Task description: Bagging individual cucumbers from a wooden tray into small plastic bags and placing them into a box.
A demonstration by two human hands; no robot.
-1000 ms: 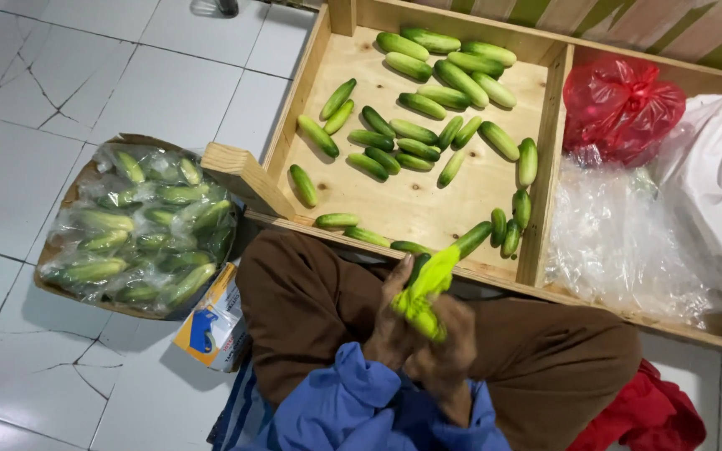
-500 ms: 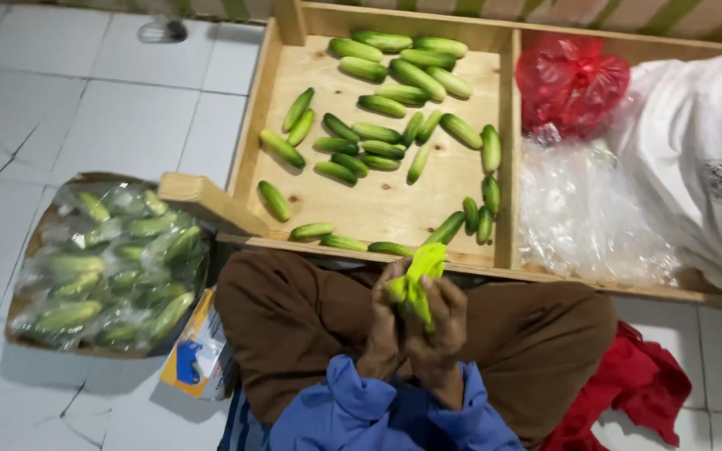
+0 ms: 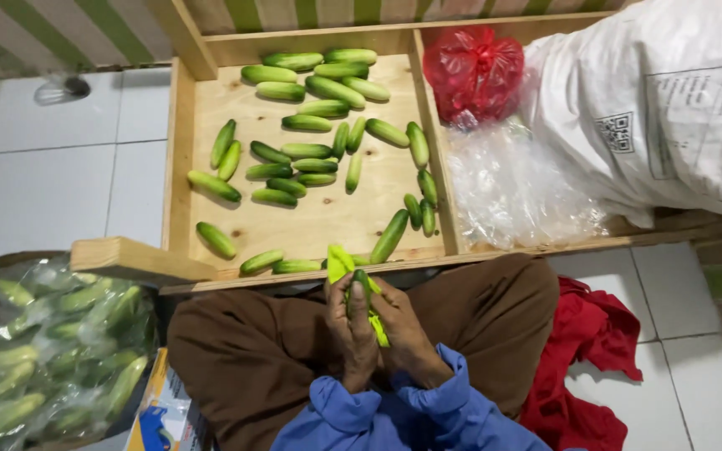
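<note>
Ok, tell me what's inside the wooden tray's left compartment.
The wooden tray holds loose green cucumbers on bare plywood in its left compartment, scattered singly and in small clusters. Its near edge is partly covered by the hands, so anything there stays hidden.

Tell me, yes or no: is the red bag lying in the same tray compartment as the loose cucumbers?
No. The red bag sits in the right compartment, beyond the wooden divider, while the cucumbers lie in the left one.

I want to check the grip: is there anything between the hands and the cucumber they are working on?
Nothing visible stands between them. Both hands, the left hand and the right hand, close directly on the cucumber above the lap, with a bright green strip sticking up beside it.
</note>
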